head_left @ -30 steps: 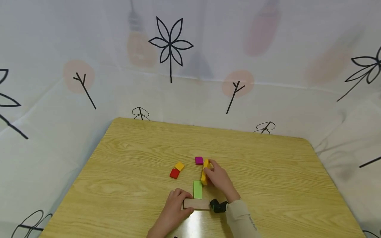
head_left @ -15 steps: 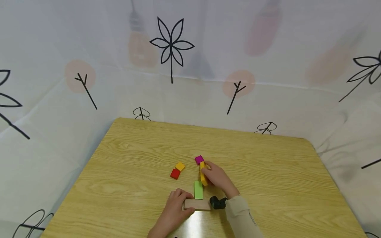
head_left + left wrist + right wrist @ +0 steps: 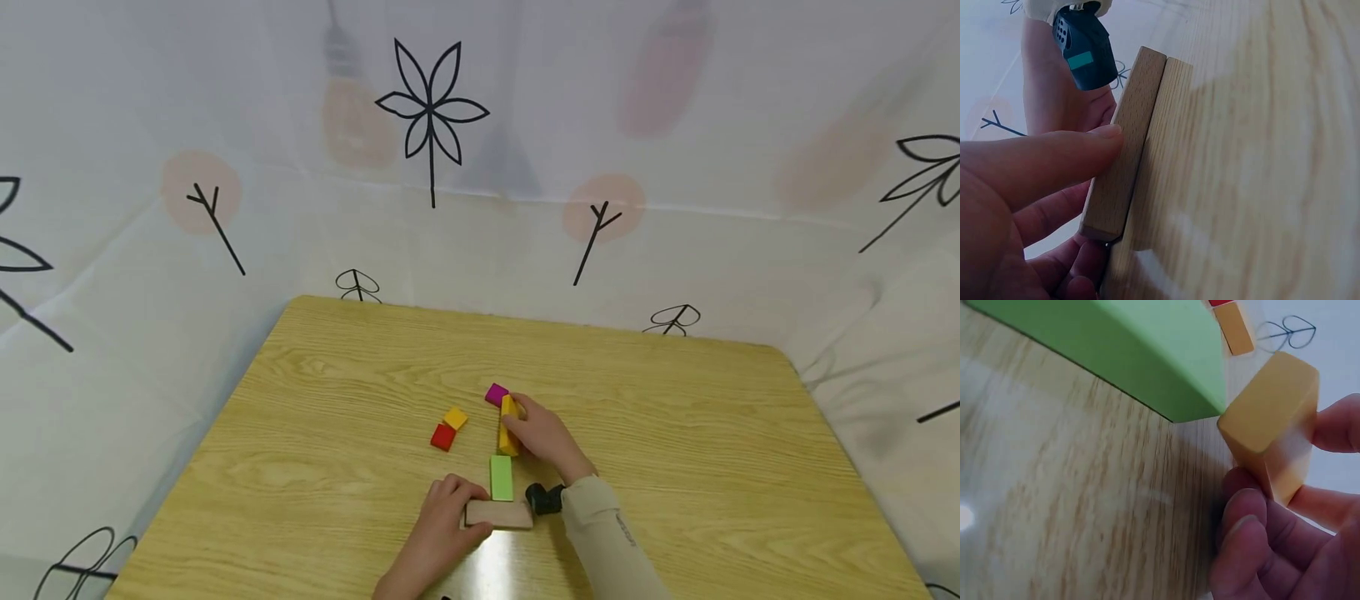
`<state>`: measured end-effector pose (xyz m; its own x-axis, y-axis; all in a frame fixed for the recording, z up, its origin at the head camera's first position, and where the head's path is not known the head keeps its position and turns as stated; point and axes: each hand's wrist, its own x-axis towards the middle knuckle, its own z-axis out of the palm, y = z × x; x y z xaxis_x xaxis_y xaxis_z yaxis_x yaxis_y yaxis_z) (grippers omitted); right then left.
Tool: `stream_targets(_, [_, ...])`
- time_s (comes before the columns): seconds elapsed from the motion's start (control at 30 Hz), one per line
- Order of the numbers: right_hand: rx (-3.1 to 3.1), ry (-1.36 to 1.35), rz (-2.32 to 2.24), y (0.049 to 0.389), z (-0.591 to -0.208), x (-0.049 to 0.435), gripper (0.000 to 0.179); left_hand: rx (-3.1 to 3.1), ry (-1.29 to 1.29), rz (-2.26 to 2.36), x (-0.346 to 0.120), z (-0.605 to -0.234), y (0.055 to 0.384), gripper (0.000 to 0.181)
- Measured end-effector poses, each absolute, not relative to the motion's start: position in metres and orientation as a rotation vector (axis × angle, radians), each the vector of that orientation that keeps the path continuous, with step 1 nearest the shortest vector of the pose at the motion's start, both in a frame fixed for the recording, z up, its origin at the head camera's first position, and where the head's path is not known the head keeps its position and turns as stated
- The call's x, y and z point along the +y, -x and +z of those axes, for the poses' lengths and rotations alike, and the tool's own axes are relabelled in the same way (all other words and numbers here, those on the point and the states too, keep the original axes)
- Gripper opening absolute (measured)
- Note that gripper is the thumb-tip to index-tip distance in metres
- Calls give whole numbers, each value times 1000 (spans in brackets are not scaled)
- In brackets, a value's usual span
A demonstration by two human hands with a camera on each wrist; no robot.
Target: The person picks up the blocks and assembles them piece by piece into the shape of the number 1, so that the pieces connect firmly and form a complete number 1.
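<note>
My left hand (image 3: 438,521) grips a plain wooden block (image 3: 501,515) lying on the table, thumb along its near side and fingers round its far side. In the left wrist view the thumb presses the side of that wooden block (image 3: 1127,150). Beyond it, end toward it, lies a light green block (image 3: 501,478). My right hand (image 3: 550,435) holds a long yellow block (image 3: 508,427) between thumb and fingers. In the right wrist view a corner of the yellow block (image 3: 1272,403) meets the end of the green block (image 3: 1154,362). A magenta block (image 3: 496,394) sits at the yellow block's far end.
Left of the yellow block, a small yellow block (image 3: 455,418) and a red block (image 3: 442,437) lie corner to corner. A dark wrist device (image 3: 545,499) hangs below my right wrist, close to the wooden block's right end. Behind the table (image 3: 330,358) hangs a patterned curtain (image 3: 495,258).
My right hand has shifted the yellow block left, then slightly away, in line beyond the green block. The magenta block has turned and slid away and left. My left hand stays put.
</note>
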<state>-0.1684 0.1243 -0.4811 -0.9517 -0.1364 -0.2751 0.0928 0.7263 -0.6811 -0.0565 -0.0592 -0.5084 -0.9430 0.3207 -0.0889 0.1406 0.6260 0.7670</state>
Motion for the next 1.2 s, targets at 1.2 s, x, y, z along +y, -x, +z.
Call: stream_targets(1.2, [2655, 214, -600, 158, -465, 104, 87, 2647, -428, 1221, -59, -506, 56, 23])
